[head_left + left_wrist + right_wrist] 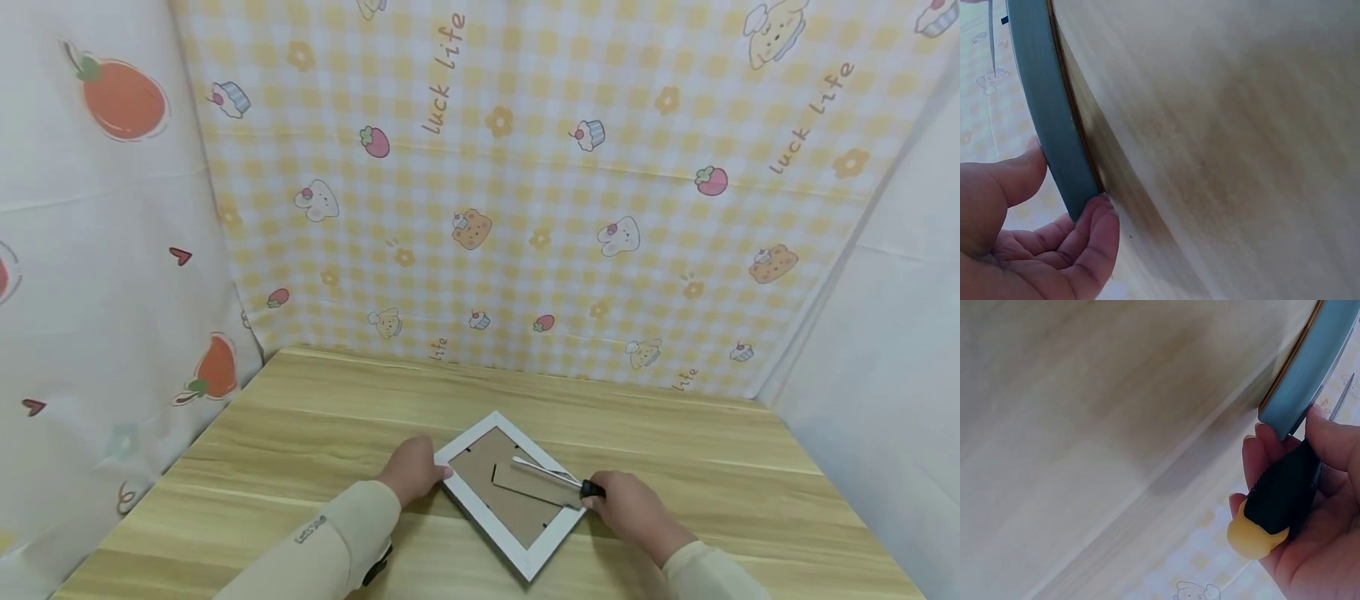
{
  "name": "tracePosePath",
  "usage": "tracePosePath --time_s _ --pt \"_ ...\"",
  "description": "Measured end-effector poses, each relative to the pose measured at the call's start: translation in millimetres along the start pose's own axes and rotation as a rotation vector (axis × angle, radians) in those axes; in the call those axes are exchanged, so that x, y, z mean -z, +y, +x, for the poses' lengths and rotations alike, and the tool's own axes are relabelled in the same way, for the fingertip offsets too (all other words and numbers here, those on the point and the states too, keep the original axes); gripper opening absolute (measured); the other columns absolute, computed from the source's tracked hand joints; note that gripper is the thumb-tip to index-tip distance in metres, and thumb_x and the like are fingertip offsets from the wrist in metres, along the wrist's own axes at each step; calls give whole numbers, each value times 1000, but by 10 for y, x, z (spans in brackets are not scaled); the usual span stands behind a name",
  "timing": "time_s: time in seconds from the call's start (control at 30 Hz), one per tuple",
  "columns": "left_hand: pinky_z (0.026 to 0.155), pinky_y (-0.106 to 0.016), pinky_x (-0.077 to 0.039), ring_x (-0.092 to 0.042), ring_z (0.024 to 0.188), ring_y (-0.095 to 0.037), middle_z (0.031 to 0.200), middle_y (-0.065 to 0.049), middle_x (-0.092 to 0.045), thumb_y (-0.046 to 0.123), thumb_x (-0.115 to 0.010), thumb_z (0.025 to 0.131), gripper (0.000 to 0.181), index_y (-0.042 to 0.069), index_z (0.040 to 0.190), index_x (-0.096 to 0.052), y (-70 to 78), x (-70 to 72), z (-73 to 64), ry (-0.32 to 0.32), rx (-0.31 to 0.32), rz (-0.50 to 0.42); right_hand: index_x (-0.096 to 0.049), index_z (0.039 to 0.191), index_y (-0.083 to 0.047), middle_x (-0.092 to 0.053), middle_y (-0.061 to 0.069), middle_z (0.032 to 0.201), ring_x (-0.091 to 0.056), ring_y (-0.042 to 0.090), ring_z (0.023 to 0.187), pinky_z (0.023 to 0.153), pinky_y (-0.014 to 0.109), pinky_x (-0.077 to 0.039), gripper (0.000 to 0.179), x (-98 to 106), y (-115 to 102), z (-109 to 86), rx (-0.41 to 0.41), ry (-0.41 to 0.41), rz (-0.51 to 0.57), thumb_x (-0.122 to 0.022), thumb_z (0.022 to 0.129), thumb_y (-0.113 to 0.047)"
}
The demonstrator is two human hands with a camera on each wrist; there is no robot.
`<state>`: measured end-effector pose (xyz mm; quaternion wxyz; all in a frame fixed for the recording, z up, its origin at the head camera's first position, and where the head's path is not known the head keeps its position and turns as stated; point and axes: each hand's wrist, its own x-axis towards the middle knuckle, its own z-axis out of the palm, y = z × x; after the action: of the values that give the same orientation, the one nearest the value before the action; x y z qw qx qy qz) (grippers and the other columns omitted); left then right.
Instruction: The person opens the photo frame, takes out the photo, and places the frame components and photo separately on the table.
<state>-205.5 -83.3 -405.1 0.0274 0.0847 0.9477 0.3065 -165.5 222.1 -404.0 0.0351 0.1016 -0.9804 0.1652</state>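
The left grip [411, 472] pinches one corner of the picture frame [487, 517], backing [502, 458] upward over the desk [337, 417]; the right grip [632, 510] clasps a screwdriver [1280, 494] at the opposite corner. With that grip busy, the corner could slip.

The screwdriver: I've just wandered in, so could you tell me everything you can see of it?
The screwdriver has a slim, silvery shaft that looks metal and a black handle with a rounded yellow end, perhaps plastic or rubber. The right hand grips it by the handle. In the head view, the shaft slants over the picture frame, pointing toward the upper left. Whether it touches the frame is unclear, and the tip's shape is too small to make out.
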Motion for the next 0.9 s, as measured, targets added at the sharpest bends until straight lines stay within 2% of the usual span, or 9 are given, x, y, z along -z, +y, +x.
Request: tracePosePath --time_s 0.33,0.47,0.57,0.77,0.9 --pt "53 -26 -36 -39 55 -15 58 -2 -42 15 -76 82 34 4 65 -50 13 8 -22 -34 -7 14 -61 76 -13 -49 -5 64 -43 12 61 57 29 -38 13 -12 84 19 -45 -58 68 -72 84 -15" --pt "52 -26 -34 -37 54 -15 58 -1 -40 17 -76 82 36 5 63 -48 -11 11 32 -53 13 17 -64 78 -12 -52 -5 65 -44 12 60 56 29 -38 10 53 89 -5 -51 -11 62 -73 83 -13" --pt "52 -27 -36 -40 56 -16 60 -2 -43 19 -74 85 33 3 66 -52 -31 26 84 -52 24 11 -66 80 -11 -53 -5 65 -44 12 59 55 29 -39 8 88 74 -36 -60 40 64 -74 82 -12" --pt "57 -32 -43 -48 61 -19 67 -7 -52 18 -69 88 26 -1 76 -56 -66 20 190 -42 -8 -11 -61 71 -9 -43 -5 56 -38 9 52 48 22 -32 18 43 -21 -179 -112 31 129 -71 85 -13" --pt "65 -34 -47 -52 69 -20 78 -9 -59 17 -68 89 23 -4 87 -59 -52 17 229 -30 -35 13 -55 66 -13 -39 -8 55 -33 5 50 47 22 -30 26 -40 -84 -273 -43 57 103 -74 83 -17"
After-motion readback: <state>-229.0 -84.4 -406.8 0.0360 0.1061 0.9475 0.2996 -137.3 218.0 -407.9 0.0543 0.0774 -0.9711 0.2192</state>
